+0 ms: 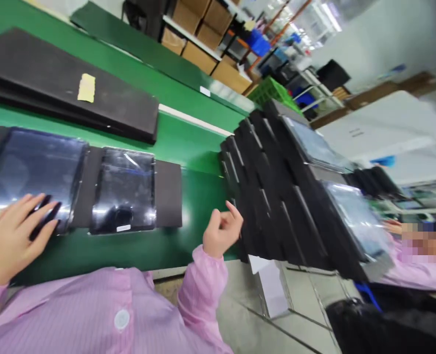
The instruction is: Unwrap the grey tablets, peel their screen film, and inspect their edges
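My left hand (16, 236) lies with fingers spread over the lower part of a large dark glossy screen panel (37, 162), on the left of the bench. Dark reflections show by its fingertips. Beside that panel a smaller tablet-like screen (125, 191) with a small white label rests on a flat black foam pad (169, 194). My right hand (222, 231) is raised above the bench's front edge, fingers loosely bent and apart, with nothing visible in it. It is near a tall stack of black foam trays (277, 187).
Thick black foam slabs (63, 88) with a yellow note lie at the back left of the green bench (199, 196). More screens (358, 216) lie on the tray stack. A co-worker's pink sleeve (420, 273) is at the right. Cardboard boxes (199, 56) fill shelves behind.
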`<state>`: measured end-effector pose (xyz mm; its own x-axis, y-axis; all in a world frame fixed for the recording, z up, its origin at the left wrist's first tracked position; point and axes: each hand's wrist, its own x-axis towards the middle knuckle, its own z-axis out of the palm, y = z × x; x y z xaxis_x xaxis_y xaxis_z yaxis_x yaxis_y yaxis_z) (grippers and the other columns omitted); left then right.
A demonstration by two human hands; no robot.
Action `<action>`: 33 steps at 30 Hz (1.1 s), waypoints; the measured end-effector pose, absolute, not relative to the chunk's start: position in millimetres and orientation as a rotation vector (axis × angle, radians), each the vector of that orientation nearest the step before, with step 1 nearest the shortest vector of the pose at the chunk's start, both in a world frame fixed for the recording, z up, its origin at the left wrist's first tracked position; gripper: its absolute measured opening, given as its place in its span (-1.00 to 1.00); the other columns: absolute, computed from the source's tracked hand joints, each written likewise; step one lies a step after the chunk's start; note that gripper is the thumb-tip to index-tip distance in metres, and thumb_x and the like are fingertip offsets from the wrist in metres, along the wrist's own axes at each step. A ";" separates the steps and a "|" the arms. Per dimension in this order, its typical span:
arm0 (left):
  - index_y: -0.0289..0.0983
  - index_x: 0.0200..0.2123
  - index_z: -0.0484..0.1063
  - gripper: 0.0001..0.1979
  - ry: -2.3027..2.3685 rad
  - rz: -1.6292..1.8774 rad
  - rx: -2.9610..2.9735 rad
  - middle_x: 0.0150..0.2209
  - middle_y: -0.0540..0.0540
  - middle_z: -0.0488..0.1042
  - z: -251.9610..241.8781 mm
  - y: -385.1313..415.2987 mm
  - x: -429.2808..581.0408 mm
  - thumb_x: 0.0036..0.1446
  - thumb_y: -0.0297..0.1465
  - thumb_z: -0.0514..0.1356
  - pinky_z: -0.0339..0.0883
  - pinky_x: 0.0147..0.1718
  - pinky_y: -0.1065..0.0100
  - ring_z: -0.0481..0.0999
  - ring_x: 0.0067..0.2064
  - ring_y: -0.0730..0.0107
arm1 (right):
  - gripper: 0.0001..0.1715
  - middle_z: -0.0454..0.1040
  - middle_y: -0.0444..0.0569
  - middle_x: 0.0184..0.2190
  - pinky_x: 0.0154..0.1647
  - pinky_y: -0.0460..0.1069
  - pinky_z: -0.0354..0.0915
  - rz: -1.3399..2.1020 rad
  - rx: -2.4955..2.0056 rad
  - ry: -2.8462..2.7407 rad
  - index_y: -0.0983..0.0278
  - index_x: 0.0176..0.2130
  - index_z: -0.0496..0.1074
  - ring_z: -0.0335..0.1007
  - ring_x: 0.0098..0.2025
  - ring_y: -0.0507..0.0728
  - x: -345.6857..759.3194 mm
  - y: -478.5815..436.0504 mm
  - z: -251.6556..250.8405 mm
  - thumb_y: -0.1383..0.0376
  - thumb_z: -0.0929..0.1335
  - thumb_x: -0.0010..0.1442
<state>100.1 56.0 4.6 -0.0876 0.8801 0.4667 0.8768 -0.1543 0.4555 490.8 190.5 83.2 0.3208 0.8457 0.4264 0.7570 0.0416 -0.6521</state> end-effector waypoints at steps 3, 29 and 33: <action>0.21 0.41 -0.04 -0.29 2.190 0.915 2.151 0.37 -0.04 0.21 -1.6 36.0 103.2 0.26 -0.29 0.12 0.32 0.09 -0.28 0.44 0.20 -0.30 | -0.47 0.36 -0.10 -0.47 -0.27 0.07 0.36 0.379 -1.700 -1.781 0.32 0.08 0.41 0.31 -0.44 0.12 456.2 220.8 68.2 0.07 0.28 0.24; -0.09 0.17 0.41 -0.53 1.787 0.785 2.282 0.04 -0.12 0.57 31.1 35.5 4.7 0.19 -0.31 0.33 0.45 -0.07 0.09 0.59 -0.03 0.06 | -0.38 0.42 0.32 0.15 0.25 0.36 0.21 0.339 -1.962 -2.103 0.37 0.12 0.44 0.33 0.20 0.41 377.4 175.1 41.1 0.05 0.30 0.22; -0.06 0.24 0.34 -0.40 1.916 0.749 2.257 0.12 -0.18 0.52 29.4 24.1 -10.2 0.14 -0.26 0.37 0.43 -0.01 0.00 0.54 0.08 -0.06 | -0.28 0.41 0.42 0.12 0.22 0.39 0.20 0.256 -2.011 -2.081 0.49 0.17 0.40 0.31 0.20 0.48 370.1 178.3 39.4 0.05 0.28 0.21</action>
<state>-10.2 24.1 29.4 0.0943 0.9470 0.3072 0.9040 -0.2107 0.3720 370.1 178.3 39.4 -0.0272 0.9985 0.0471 0.9574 0.0396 -0.2862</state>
